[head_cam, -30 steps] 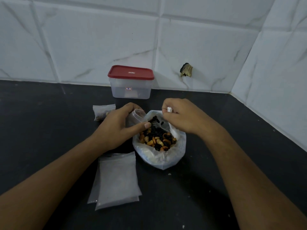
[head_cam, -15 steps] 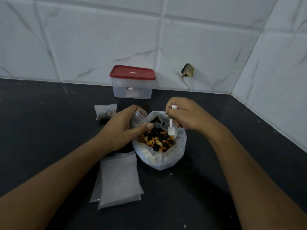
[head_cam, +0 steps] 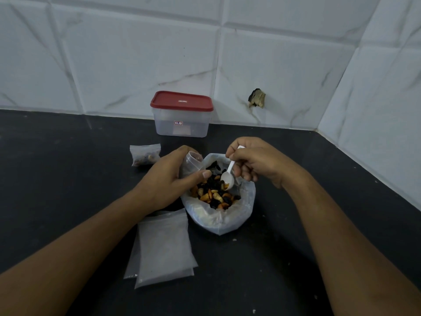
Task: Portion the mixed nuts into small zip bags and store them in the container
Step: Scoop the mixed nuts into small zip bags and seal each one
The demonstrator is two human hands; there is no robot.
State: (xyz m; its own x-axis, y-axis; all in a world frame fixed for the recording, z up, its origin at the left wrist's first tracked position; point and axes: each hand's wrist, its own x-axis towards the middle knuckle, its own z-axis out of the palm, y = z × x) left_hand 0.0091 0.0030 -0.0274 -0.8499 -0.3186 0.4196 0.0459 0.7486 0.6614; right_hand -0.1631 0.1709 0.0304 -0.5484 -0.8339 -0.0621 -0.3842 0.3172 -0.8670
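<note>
Mixed nuts (head_cam: 214,195) fill the bag (head_cam: 218,222); right hand (head_cam: 252,160) holds spoon (head_cam: 227,178), left hand (head_cam: 168,179) grips pouch (head_cam: 192,161).

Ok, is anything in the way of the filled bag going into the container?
Yes: the red lid sits on the container, closing it. Nothing visible lies between it and the filled bag.

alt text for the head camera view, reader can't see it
Seen from above, a person's right hand dips a white spoon into an open bag of mixed nuts on a dark counter, while the left hand holds a small zip bag beside it. A red-lidded container stands closed by the tiled wall.
</note>
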